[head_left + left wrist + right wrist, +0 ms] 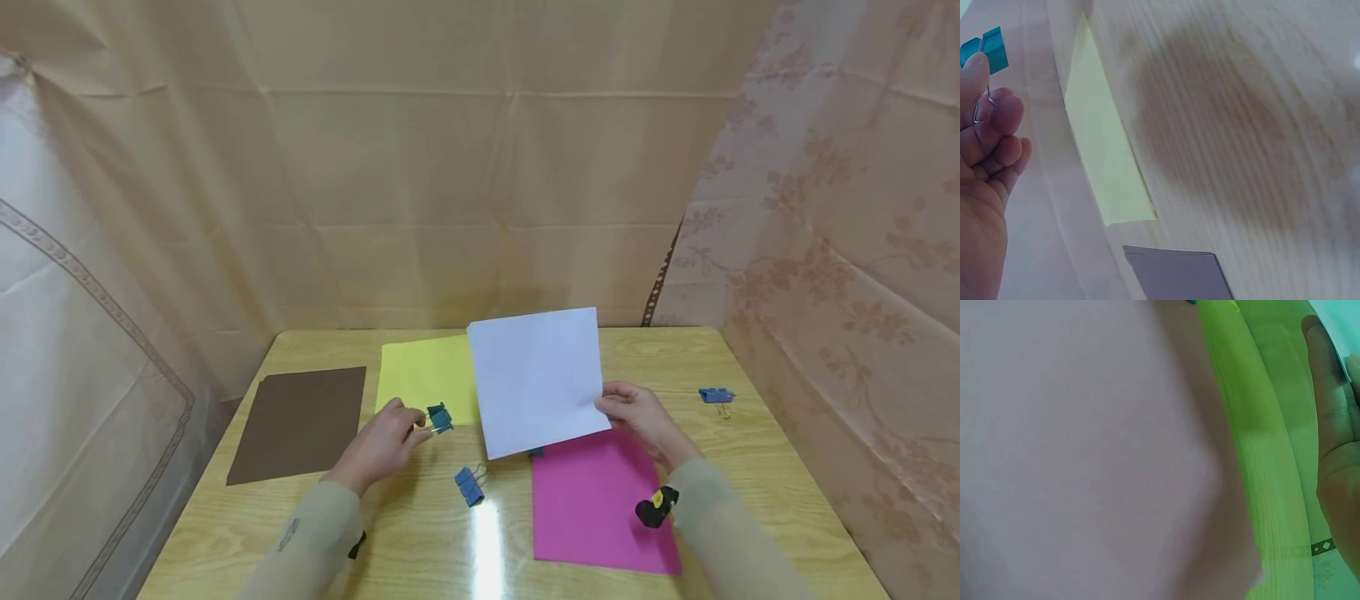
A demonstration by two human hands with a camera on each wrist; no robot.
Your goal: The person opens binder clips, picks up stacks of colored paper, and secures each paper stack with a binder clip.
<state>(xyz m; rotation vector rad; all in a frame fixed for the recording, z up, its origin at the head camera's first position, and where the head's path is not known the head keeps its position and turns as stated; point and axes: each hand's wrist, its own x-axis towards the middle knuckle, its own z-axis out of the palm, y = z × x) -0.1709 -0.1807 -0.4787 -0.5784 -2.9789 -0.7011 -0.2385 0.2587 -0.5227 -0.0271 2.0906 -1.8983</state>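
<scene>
My left hand point(384, 442) pinches a teal binder clip point(439, 417) by its wire handles, held over the table near the yellow paper's front edge. In the left wrist view the same teal clip point(991, 51) sticks up past the thumb. My right hand point(640, 414) grips a white paper point(538, 379) by its lower right edge, between thumb and fingers. The white paper is raised and tilted, covering part of the yellow paper point(423, 375) and the top of the magenta paper point(600, 512). A second, mostly hidden clip point(536, 452) peeks out below the white paper.
A blue binder clip point(470, 486) lies at the table's middle front, another blue clip point(717, 395) at the far right. Brown paper point(300, 425) rests on the left of the wooden table point(757, 500). Curtains point(450, 167) hang close behind and at both sides.
</scene>
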